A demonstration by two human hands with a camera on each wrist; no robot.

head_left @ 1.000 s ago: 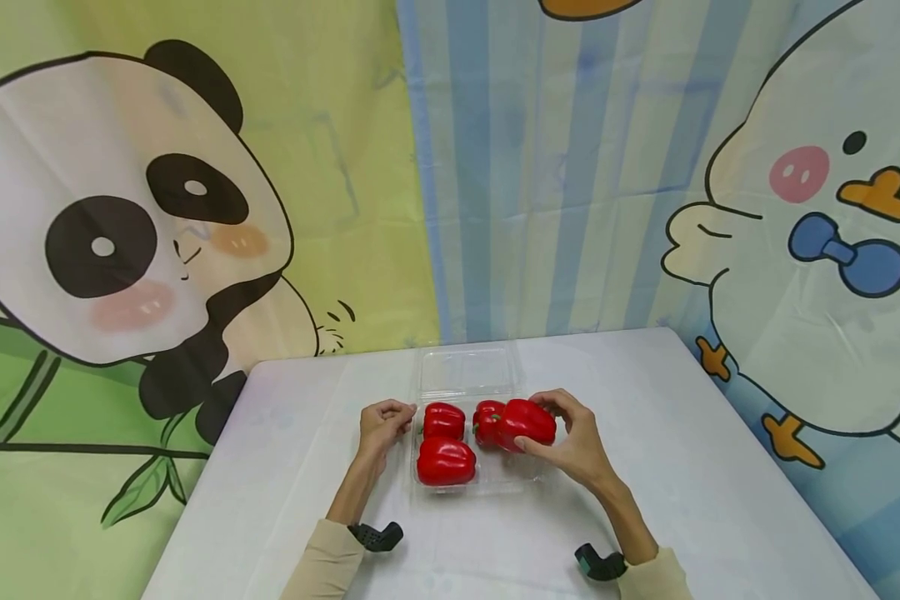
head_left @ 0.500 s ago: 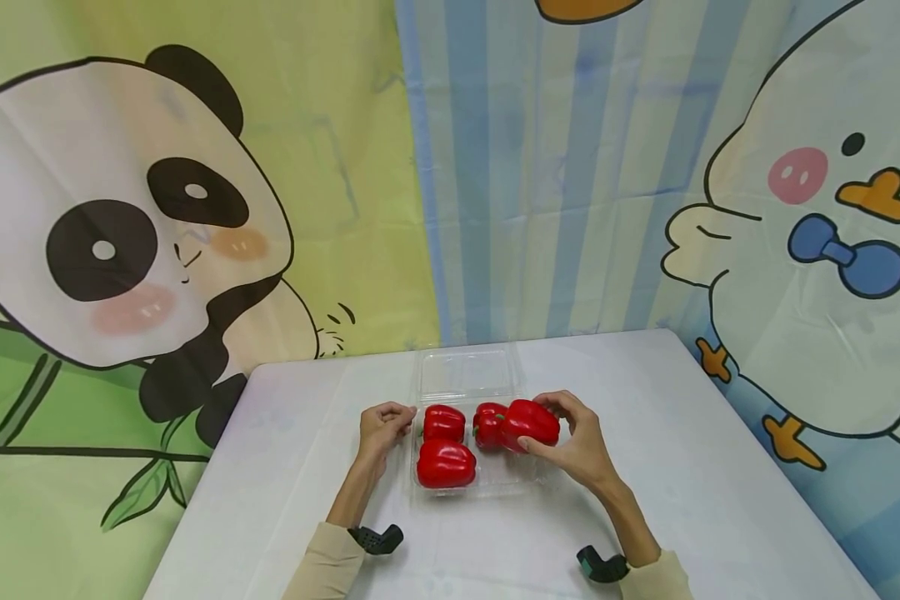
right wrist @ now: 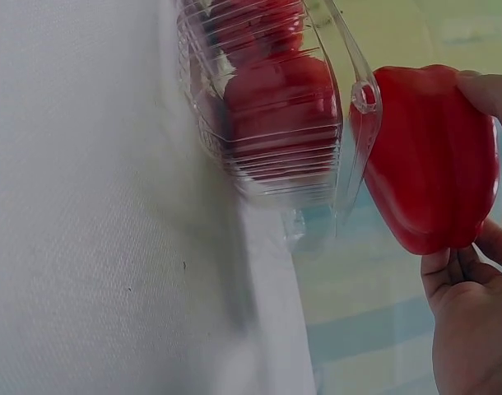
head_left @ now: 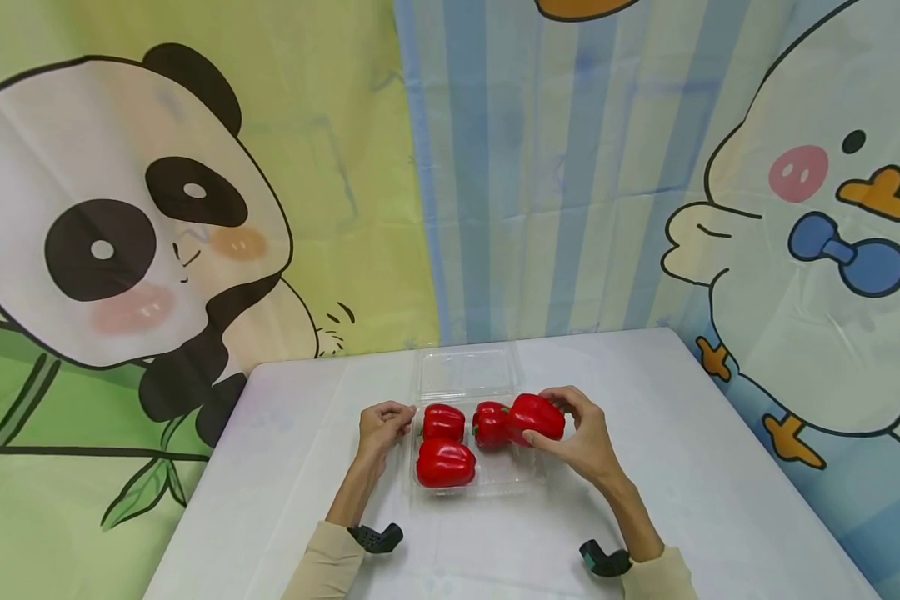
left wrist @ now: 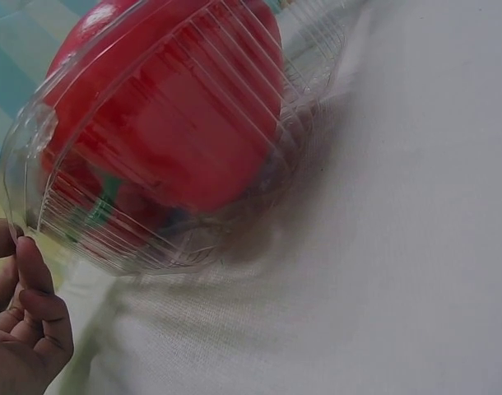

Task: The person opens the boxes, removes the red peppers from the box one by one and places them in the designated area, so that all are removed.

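A clear plastic clamshell container [head_left: 506, 477] stands unfolded on the table. Its left side holds two red bell peppers, one behind [head_left: 443, 422] and one in front [head_left: 446, 463]; a third pepper [head_left: 489, 423] sits at the back right. My right hand [head_left: 583, 443] grips another red bell pepper [head_left: 536, 415], thumb on one side and fingers on the other. In the right wrist view this pepper [right wrist: 436, 156] is raised beside the container's rim. My left hand [head_left: 382, 428] pinches the left rim; in the left wrist view, thumb and fingertip meet on the clear edge [left wrist: 25, 206].
The container's clear lid [head_left: 467, 372] lies folded back behind it, toward the table's far edge. A white cloth covers the table [head_left: 307, 450]. Printed curtains with a panda [head_left: 120, 208] and a white bird [head_left: 817, 333] hang behind.
My right hand has moved slightly right and up with the bell pepper, showing more of the pepper behind it. My left hand keeps its place on the rim.
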